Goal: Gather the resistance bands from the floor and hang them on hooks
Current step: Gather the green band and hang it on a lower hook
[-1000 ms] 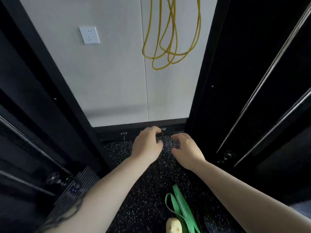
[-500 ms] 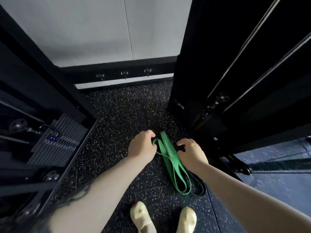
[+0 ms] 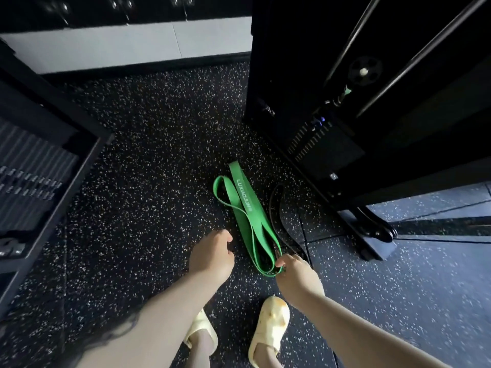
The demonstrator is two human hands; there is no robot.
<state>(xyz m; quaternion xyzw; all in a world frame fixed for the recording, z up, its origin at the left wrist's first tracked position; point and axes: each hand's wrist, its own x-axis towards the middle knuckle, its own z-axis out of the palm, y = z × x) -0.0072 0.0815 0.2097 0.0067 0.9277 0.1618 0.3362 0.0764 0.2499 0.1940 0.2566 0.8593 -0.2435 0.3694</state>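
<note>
The view has tipped further down since a second ago: the yellow cord and wall socket are gone from sight, and the speckled floor [image 3: 148, 160] now fills the middle. Both hands have drawn back from the wall's foot toward the person. The right hand [image 3: 299, 274] now pinches the near end of the green resistance band [image 3: 245, 205], while the left hand [image 3: 212, 254] hangs loosely curled just beside it, off the band. Both pale sandals [image 3: 269, 328] now show.
</note>
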